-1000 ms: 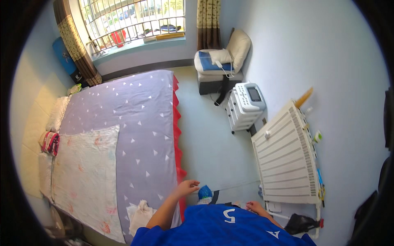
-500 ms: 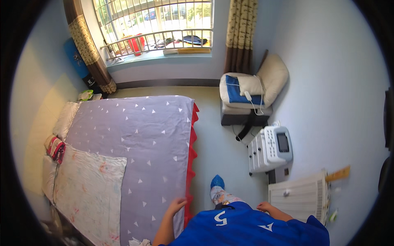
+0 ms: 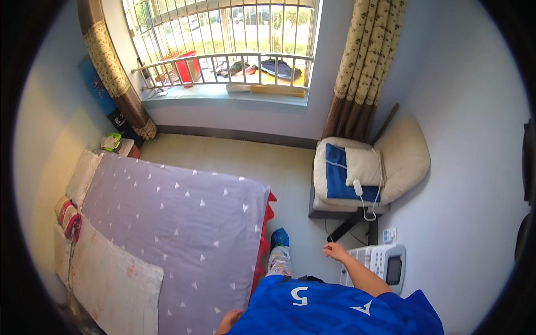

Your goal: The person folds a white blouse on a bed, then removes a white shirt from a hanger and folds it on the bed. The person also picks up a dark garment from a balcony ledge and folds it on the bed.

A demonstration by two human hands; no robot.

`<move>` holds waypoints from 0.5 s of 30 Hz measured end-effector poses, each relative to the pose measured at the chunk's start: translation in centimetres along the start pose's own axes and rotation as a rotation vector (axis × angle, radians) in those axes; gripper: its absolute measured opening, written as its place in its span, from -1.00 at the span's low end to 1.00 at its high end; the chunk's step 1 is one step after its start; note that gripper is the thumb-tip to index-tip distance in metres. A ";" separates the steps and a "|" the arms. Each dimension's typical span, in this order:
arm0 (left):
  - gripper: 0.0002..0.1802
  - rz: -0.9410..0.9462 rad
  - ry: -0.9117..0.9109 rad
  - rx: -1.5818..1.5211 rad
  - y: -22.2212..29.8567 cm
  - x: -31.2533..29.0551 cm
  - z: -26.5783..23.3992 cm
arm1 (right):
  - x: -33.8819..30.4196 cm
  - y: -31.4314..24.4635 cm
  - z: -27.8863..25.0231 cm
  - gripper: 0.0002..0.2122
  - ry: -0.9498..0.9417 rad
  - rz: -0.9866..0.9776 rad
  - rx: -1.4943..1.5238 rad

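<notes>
The right hand (image 3: 335, 251) hangs loosely curled and empty beside the white heater (image 3: 379, 267); the left hand (image 3: 228, 322), half hidden, nears the purple bed (image 3: 178, 223), its pose unclear

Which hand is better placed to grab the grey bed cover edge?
Left. The left hand sits low by the grey bed cover; the right hand is out near the white appliance.

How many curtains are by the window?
2. One curtain hangs at the window's left side, above the bed's head end. The other curtain hangs at the right side, behind the cushioned chair. None seems hidden.
</notes>
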State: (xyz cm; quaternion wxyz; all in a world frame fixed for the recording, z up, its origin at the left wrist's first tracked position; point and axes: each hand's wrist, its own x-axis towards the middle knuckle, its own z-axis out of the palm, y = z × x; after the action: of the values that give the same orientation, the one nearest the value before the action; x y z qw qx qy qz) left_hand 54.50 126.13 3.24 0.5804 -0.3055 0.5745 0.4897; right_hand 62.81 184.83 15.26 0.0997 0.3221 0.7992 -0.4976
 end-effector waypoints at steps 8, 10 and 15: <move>-0.77 0.547 0.205 0.383 43.5 3.7 12.1 | 10.1 -2.3 -9.9 -0.78 -0.114 0.378 0.084; -0.72 0.703 0.092 0.239 53.8 1.6 16.5 | 12.0 -3.6 -12.8 -0.84 0.115 0.485 0.231; -0.71 0.813 0.053 0.232 69.3 2.6 21.2 | 21.5 -3.7 -18.6 -0.84 -0.153 0.434 0.042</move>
State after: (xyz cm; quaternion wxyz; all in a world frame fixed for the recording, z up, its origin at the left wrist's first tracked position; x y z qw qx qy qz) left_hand -1.74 169.27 18.38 0.3553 0.0009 0.7143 0.6029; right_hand 46.92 208.67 16.62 0.2582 0.4498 0.6906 -0.5040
